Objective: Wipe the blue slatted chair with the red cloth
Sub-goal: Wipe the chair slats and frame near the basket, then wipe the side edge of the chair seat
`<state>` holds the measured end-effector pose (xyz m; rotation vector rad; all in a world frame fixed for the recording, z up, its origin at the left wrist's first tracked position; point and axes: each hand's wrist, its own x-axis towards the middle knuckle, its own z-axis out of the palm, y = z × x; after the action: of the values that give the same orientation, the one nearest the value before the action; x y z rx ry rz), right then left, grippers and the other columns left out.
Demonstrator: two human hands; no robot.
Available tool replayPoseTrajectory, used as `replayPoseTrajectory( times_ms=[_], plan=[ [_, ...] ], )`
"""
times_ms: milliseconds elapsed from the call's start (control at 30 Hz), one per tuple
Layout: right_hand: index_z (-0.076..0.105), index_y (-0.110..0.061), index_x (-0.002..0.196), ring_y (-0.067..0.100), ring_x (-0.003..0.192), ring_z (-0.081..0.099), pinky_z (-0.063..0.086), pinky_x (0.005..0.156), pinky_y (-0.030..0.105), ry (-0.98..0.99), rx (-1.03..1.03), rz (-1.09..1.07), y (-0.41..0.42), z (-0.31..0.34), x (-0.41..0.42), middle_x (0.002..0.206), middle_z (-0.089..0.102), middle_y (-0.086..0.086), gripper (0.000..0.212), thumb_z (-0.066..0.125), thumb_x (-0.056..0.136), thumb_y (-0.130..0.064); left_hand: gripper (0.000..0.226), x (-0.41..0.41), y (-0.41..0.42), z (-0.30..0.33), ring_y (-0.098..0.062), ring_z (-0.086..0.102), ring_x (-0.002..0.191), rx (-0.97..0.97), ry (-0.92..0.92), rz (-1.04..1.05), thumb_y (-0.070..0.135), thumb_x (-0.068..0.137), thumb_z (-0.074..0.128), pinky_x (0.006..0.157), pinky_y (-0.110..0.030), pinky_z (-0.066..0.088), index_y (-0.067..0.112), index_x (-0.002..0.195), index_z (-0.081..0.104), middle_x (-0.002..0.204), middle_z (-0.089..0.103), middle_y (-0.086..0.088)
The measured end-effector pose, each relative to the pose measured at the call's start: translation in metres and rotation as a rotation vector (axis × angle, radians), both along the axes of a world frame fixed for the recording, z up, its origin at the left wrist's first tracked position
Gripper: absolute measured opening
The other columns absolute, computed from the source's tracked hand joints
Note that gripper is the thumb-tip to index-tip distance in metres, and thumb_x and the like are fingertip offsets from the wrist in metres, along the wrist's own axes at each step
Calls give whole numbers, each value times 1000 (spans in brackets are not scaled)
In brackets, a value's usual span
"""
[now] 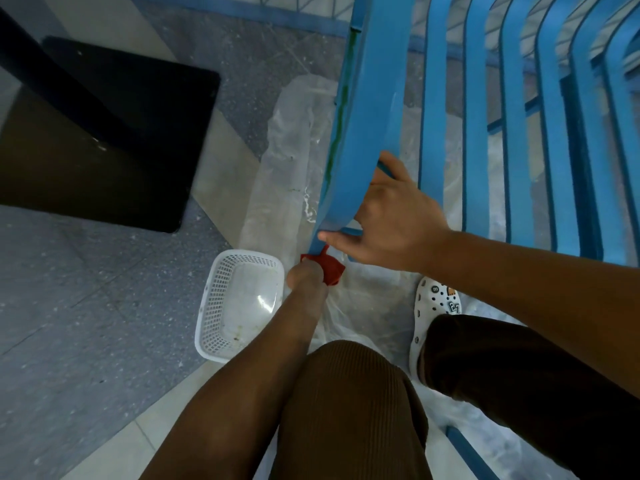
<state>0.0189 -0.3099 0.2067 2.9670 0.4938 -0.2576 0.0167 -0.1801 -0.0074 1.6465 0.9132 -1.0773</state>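
Observation:
The blue slatted chair (pixel 478 140) fills the upper right, its slats running away from me. My right hand (pixel 391 216) grips the chair's left edge rail, with the thumb under the rail's lower end and the fingers curled behind it. Just below that end, my left hand (pixel 306 277) holds the bunched red cloth (pixel 329 266) against the bottom of the rail. Most of the cloth is hidden by my hand and the rail.
A white perforated plastic basket (pixel 221 306) sits on the floor left of my left hand. Clear plastic sheeting (pixel 291 140) lies under the chair. A black table base (pixel 114 140) stands at upper left. My knees and a white clog (pixel 433 306) are below.

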Motion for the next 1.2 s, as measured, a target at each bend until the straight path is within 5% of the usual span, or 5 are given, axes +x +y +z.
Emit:
replayPoseTrajectory(
  times_ms=[233,433,600,1000,1200],
  plan=[
    [66,-38,131,18,133,47,10,126,47,70,7,-21,3,5,-1,129,68,-10,76,11,95,-76,38,-15,8,88,-23,72,90,-350,-156,456,33,106,48,82,-42,63,7,129,62,124,70,-15],
    [76,-13,103,28,111,57,33,112,45,3,259,7,2,16,-8,103,70,3,54,46,85,-54,30,-10,22,124,-29,72,98,-215,-279,358,42,97,56,88,-52,60,18,110,69,110,74,-11],
    [61,-3,135,29,137,43,34,119,37,43,748,-161,8,32,-44,137,61,10,69,52,78,-40,26,-21,28,182,-34,74,91,-318,-444,371,27,106,52,70,-48,63,9,113,69,103,75,-15],
    [47,-21,151,8,138,44,37,117,31,100,955,-248,6,89,-104,147,51,-4,55,63,101,-34,19,-58,34,277,-15,72,101,-224,-852,317,30,99,64,76,-24,58,17,112,68,109,73,-1],
    [36,-28,159,6,144,40,41,119,34,128,1143,-308,-20,115,-133,155,42,-7,63,61,102,-42,22,-84,-5,323,-25,72,100,-525,-798,279,21,100,61,81,-38,61,6,115,65,113,72,-16]
  ],
)
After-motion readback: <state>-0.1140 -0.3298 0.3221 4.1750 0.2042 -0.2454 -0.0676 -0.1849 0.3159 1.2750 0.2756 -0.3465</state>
